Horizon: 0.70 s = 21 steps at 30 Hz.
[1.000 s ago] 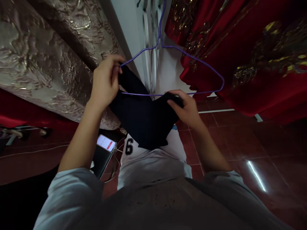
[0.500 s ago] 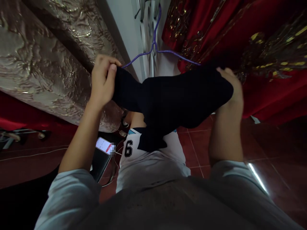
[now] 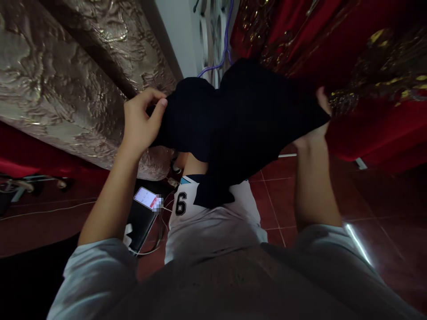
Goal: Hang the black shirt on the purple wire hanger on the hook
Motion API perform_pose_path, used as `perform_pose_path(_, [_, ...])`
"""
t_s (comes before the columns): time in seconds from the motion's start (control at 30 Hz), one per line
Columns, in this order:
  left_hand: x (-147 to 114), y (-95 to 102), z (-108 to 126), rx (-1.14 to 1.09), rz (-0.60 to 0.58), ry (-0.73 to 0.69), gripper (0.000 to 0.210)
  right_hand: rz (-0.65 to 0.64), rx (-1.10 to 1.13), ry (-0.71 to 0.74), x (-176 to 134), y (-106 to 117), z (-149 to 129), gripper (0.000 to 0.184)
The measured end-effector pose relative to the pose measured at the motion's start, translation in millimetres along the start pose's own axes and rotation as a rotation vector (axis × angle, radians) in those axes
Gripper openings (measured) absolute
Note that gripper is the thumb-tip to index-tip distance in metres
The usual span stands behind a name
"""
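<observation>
A dark navy garment [image 3: 247,115] is stretched between my two hands in front of my lap, its lower end hanging onto my white shorts. At its left edge, my left hand [image 3: 143,118] pinches the cloth between thumb and fingers. My right hand [image 3: 318,126] is at the opposite edge, partly covered by the fabric; a blurred fingertip shows past the cloth, and the rest of the grip is hidden. Behind the top edge is a purple hanger [image 3: 215,67], with its hook rising upward and its arms largely covered by the garment.
Textured beige-gold fabric [image 3: 96,84] hangs at left, red fabric with gold sequins [image 3: 373,133] at right. Pale metal scrollwork [image 3: 204,40] stands behind the hanger. A lit phone [image 3: 146,197] lies on a black surface [image 3: 142,226] beside white cables. The floor has red tiles [image 3: 276,191].
The garment has risen and spread over more of the hanger, hiding its right arm. My left hand has dropped slightly; the right hand has shifted a little inward, with cloth over it.
</observation>
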<state>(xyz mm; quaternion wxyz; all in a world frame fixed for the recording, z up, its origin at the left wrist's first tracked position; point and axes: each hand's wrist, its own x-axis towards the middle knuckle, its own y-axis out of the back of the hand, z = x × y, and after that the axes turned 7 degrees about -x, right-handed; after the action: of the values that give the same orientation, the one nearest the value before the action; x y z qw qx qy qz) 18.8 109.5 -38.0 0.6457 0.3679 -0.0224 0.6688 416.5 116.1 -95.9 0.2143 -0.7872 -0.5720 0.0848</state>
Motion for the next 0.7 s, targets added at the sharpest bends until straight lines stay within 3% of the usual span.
perform_pose_path(0.03, [0.0,-2.1,3.9,0.002,0.005,-0.009,0.028,-0.035,-0.063,-0.038,0.5,0.4,-11.8,0.059])
perform_pose_path(0.1, [3.3,-6.4,11.3,-0.013,0.013,-0.036,0.025,-0.110,-0.221,-0.025,-2.3,-2.8,-35.0,0.046])
perform_pose_path(0.2, [8.7,-10.3,21.6,-0.101,0.015,-0.077,0.024,-0.152,-0.288,0.162,-11.6,-13.5,-59.0,0.019])
perform_pose_path(0.3, [5.9,-12.9,35.5,-0.153,0.033,-0.152,0.028,-0.120,-0.278,0.331,-24.1,-23.0,-65.6,0.025])
perform_pose_path(0.37, [-0.6,-16.5,47.4,-0.172,0.053,-0.186,0.029,-0.077,-0.272,0.419,-41.0,-28.9,-61.8,0.026])
perform_pose_path(0.43, [-8.6,-22.2,60.5,-0.303,0.029,-0.133,0.030,-0.079,-0.306,0.462,-68.8,-36.4,-51.8,0.023])
perform_pose_path(0.53, [-21.3,-33.0,80.8,-0.667,-0.163,0.125,0.035,-0.206,-0.512,0.536,-121.5,-51.6,-26.4,0.022])
perform_pose_path(0.6, [-30.1,-40.0,92.6,-0.793,-0.325,0.277,0.041,-0.378,-0.628,0.590,-148.9,-61.5,-6.1,0.025])
perform_pose_path(0.63, [-34.4,-43.0,97.3,-0.805,-0.388,0.311,0.044,-0.433,-0.648,0.565,-157.1,-65.0,3.4,0.022])
perform_pose_path(0.7, [-42.3,-47.3,102.9,-0.767,-0.455,0.289,0.049,-0.413,-0.631,0.487,-161.7,-66.9,18.7,0.018])
